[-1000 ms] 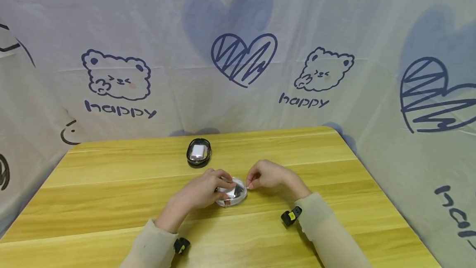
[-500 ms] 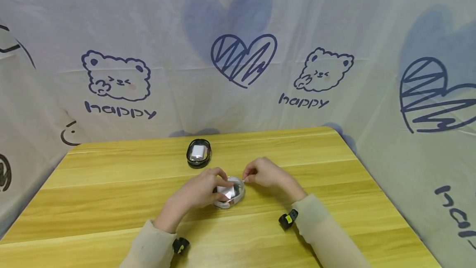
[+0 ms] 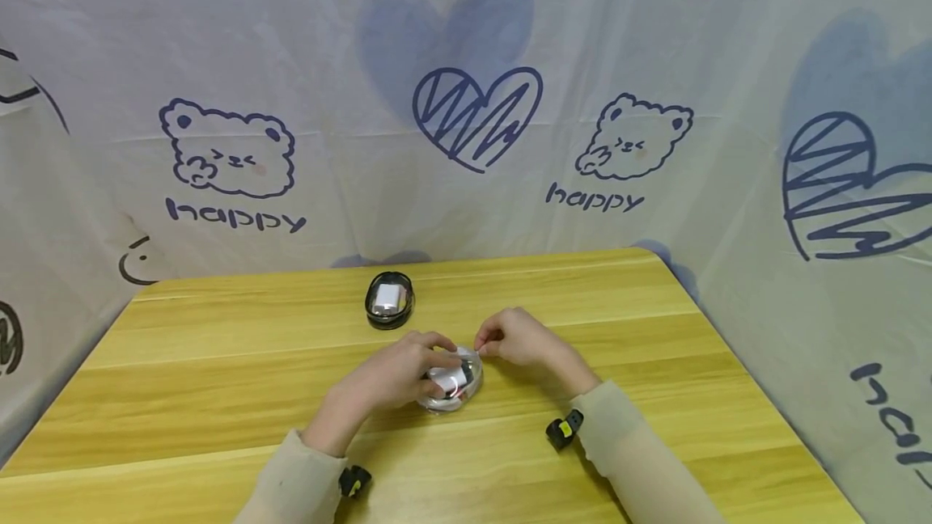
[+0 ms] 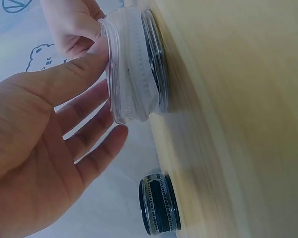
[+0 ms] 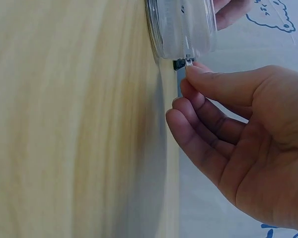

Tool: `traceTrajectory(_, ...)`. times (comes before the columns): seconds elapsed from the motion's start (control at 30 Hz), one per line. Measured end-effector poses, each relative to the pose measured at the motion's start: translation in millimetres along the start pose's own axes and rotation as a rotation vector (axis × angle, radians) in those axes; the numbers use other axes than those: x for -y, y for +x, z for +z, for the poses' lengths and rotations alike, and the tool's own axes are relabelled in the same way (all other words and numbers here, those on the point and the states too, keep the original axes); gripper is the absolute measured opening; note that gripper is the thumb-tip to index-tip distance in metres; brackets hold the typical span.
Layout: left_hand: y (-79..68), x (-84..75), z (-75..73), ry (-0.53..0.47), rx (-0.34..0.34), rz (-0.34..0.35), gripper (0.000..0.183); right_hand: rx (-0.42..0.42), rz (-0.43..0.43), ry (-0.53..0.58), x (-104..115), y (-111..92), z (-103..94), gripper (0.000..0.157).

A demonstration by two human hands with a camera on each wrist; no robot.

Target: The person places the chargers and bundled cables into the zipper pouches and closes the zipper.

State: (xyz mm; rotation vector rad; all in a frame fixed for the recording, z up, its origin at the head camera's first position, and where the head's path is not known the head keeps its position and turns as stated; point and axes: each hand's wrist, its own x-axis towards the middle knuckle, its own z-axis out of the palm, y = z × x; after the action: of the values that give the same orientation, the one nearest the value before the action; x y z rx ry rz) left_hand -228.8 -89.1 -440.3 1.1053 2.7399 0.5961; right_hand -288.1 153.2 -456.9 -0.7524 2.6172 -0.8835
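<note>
A clear oval zip case (image 3: 453,382) with a white zipper band lies on the table, and a white item shows through its top. My left hand (image 3: 393,370) holds it from above, thumb and fingers on its clear cover. In the left wrist view the zip case (image 4: 134,69) is seen edge-on, with the left hand's (image 4: 49,119) lower fingers spread beside it. At the case's far right edge my right hand (image 3: 520,338) pinches the small zipper pull (image 5: 189,62) between thumb and index finger. The other right-hand fingers curl loosely, as the right wrist view shows.
A similar black-rimmed oval case (image 3: 389,302) with a white item inside stands farther back on the wooden table (image 3: 218,395). A white printed cloth (image 3: 349,103) hangs behind the table and along its sides.
My right hand has moved left and slightly away with the zipper pull along the case's edge, then stayed nearly still. The case has turned slightly under my left hand.
</note>
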Motion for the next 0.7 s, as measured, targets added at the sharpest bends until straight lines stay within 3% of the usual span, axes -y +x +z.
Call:
traceTrajectory(0.43,0.2,-6.5,2.7,-0.014,0.016,-0.101,0.04,0.063,-0.003,-0.006,-1,-3,-4.0,0.01)
traceTrajectory(0.7,-0.4,-5.4,4.4,-0.028,0.003,-0.086,0.039,0.136,-0.042,-0.014,-4,-10,-13.8,0.009)
